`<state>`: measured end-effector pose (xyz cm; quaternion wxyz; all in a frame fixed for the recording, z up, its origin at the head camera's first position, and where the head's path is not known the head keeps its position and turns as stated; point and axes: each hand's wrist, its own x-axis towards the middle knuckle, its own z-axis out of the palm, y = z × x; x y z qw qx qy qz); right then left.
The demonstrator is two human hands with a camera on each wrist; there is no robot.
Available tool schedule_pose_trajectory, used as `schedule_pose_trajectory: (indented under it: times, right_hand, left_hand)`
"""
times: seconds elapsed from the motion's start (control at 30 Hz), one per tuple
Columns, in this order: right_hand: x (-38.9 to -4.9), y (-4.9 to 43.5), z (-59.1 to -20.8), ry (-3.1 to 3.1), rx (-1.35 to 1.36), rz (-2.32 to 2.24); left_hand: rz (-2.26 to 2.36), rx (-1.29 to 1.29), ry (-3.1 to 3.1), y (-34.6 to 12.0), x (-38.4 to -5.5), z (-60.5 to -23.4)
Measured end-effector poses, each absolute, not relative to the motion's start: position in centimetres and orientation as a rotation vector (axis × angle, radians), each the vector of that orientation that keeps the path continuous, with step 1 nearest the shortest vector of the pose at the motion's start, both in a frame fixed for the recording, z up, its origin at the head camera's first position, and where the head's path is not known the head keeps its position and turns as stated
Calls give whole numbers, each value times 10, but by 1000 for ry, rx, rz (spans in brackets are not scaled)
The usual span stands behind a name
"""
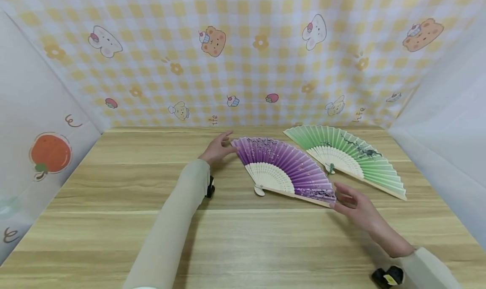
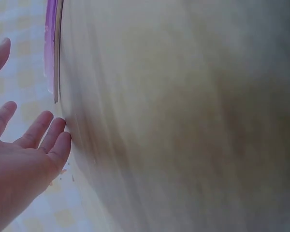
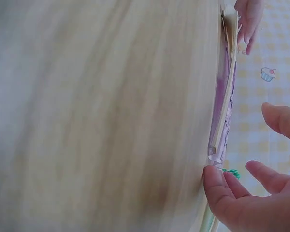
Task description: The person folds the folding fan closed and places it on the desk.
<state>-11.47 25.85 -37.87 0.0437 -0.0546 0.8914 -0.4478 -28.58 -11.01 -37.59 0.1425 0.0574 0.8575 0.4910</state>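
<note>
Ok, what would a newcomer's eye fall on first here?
Probably the purple fan, spread wide near the middle of the wooden table. Next comes the green fan, spread behind it and to the right. The yellow-checked cloth with cartoon prints, hanging beyond the table, also stands out.

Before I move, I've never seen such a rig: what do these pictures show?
No machine here: each grip is a person's bare hand. The wide picture is taken from the head; the other two from the left and right wrists, so they look sideways. On the wooden table are two spread fans: a purple fan and, behind it to the right, a green fan. The left hand is near the purple fan's left edge, the right hand at its right tip. Neither appears to hold it; whether either touches it, I can't tell.
</note>
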Motion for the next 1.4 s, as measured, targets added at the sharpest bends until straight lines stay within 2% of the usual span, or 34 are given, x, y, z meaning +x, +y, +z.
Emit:
schedule_pose_trajectory:
  times: [0.37, 0.93, 1.4]
  right_hand:
    - [-117, 271, -384, 2466, 20, -1522]
    - [-124, 266, -385, 2430, 85, -1556]
    - [-127, 264, -386, 2443, 131, -1553]
  left_hand:
    - [1393, 246, 2454, -103, -292, -375]
    - [1388, 280, 2437, -110, -297, -375]
    - [1426, 209, 2438, -107, -301, -381]
